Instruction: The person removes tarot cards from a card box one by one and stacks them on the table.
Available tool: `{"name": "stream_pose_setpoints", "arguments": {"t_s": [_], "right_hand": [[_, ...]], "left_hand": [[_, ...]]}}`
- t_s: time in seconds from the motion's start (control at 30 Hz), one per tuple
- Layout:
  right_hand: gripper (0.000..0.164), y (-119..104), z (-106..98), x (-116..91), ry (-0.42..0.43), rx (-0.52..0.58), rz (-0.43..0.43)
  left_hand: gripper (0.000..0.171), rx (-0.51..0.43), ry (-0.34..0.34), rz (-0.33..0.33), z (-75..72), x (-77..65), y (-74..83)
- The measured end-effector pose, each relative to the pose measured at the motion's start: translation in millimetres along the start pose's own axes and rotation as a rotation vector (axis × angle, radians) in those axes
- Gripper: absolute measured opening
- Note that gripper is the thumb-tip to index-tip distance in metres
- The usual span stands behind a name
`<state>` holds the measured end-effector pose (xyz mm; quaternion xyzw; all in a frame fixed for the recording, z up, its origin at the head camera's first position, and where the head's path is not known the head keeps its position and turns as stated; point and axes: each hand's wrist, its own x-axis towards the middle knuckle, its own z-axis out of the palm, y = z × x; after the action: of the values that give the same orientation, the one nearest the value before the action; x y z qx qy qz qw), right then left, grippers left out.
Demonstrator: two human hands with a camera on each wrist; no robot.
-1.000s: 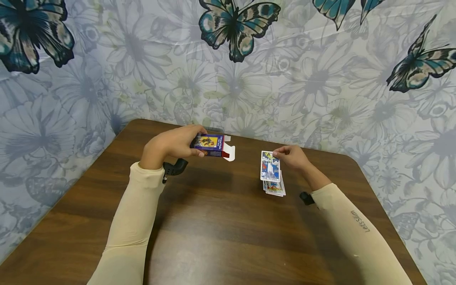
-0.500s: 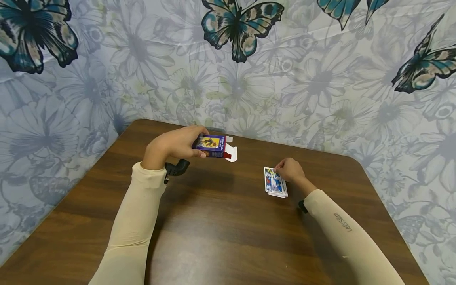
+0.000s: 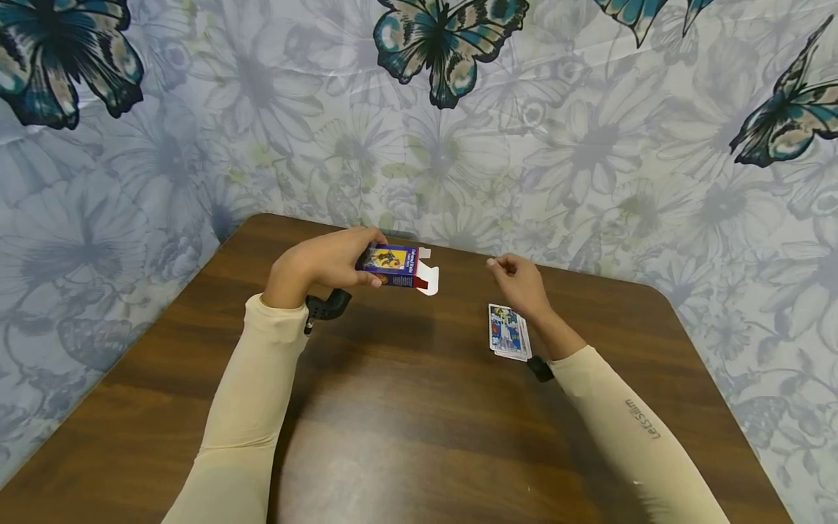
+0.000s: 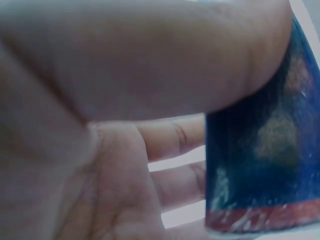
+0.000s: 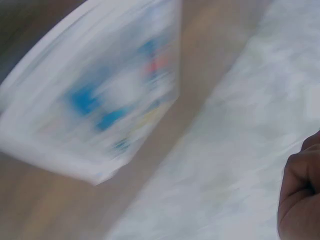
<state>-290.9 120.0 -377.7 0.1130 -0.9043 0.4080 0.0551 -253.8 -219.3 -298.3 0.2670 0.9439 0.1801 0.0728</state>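
Note:
My left hand (image 3: 321,260) grips a dark blue card box (image 3: 393,263) above the back of the table, thumb in front. The box has a yellow picture, and its white end flap (image 3: 428,278) hangs unfolded toward the right. Close up in the left wrist view, the thumb lies across the box (image 4: 265,155). A small stack of picture cards (image 3: 509,331) lies face up on the table, edges slightly uneven. My right hand (image 3: 524,287) is just beyond the stack, fingers loosely curled, holding nothing. The cards (image 5: 115,95) look blurred in the right wrist view.
The brown wooden table (image 3: 406,422) has rounded far corners. Behind it hangs a pale floral cloth (image 3: 366,160) with butterflies, close to the table's back edge. A black wrist device (image 3: 327,306) sits below the left hand.
My right hand set the top card down on the stack, let go, and moved away toward the table's back edge. My left hand keeps the card box in nearly the same place.

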Motion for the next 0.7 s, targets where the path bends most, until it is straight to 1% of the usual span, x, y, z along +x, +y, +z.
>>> {"name": "stream_pose_setpoints", "arguments": {"t_s": [0.07,0.13,0.2,0.27,0.33,0.43,0.53,0.7], "right_hand": [[0.037,-25.0,3.9,-2.5,-0.066,0.117,-0.057],[0.032,-46.6,10.2,-5.5,-0.125,0.159,-0.095],[0.028,-61.5,17.5,-7.9,-0.168,0.147,-0.115],[0.026,-71.3,25.3,-8.9,-0.186,0.116,-0.118],[0.025,-77.3,32.7,-9.0,-0.198,0.099,-0.096],[0.024,-81.0,41.7,-7.4,-0.230,0.103,-0.049],[0.022,-84.0,48.4,-6.1,-0.250,0.103,-0.016],[0.022,-87.0,57.1,-3.8,-0.267,0.123,0.026]], "left_hand": [[0.060,0.007,0.004,-0.007,0.0,0.5,-0.4],[0.060,0.003,0.005,-0.008,-0.5,0.2,0.3],[0.061,0.000,0.005,-0.007,-0.6,0.4,1.1],[0.061,-0.004,0.002,0.003,0.2,1.4,1.1],[0.061,-0.004,-0.002,-0.001,0.8,2.1,1.9],[0.061,-0.001,-0.006,-0.009,1.3,3.3,3.2],[0.060,0.000,-0.007,-0.018,0.7,3.1,5.2],[0.061,0.007,-0.005,-0.015,0.1,1.1,5.3]]}}
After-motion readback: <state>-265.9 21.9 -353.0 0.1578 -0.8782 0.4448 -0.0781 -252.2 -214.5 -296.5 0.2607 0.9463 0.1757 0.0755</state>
